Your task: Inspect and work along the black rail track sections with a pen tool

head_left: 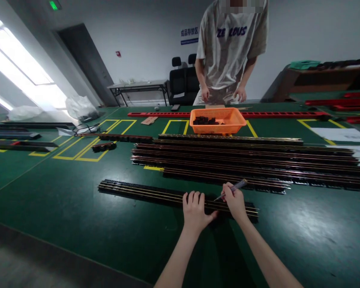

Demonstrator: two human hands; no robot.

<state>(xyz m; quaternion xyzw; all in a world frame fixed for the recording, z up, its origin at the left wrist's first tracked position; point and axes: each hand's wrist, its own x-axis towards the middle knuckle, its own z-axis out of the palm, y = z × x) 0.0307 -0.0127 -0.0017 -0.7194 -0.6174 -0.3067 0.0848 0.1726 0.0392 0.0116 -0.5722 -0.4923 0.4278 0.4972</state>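
Observation:
A long black rail with thin gold strips [144, 192] lies on the green table [63, 208] just in front of me. My left hand [195, 210] rests flat on this rail, fingers together over its far edge and thumb out to the right. My right hand [234, 201] is closed on a slim grey pen-like tool [232, 189], its tip pointing down-left at the rail between my two hands.
Several longer black-and-gold rails [252, 160] lie stacked behind. An orange basket [217, 120] of small dark parts sits beyond them. A person in a pale T-shirt [231, 52] stands across the table. A red rail [276, 114], short black pieces [104, 147] and yellow floor-tape marks lie around.

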